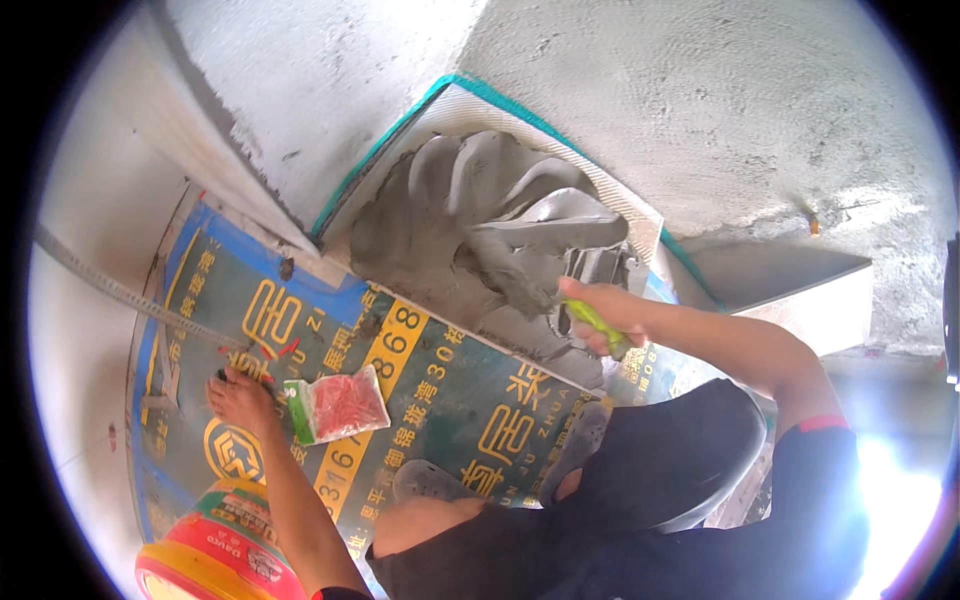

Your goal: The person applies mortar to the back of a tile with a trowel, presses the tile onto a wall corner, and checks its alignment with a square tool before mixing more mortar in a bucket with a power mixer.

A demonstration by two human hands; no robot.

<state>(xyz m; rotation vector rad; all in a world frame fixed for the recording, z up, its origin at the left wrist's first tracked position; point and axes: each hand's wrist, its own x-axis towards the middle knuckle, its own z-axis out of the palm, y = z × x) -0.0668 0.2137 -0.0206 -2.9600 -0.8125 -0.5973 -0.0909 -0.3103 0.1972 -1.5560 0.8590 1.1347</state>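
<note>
The right grip (615, 312) is wrapped round the green handle of a trowel (591, 316), near the right edge of a tile (465, 108). Grey mortar (430, 225) covers much of the tile, at the far edge of the mat (195, 410). The left grip (243, 400) rests near the mat's left edge; whether it is pinching anything, I cannot tell. Beside it lies a packet (345, 405) of red pieces; a bucket (215, 545) stands by the near left corner.

Dark short sleeves (822, 490) (edged in red) accompany black legwear (670, 450) and grey perforated clogs (430, 481).
</note>
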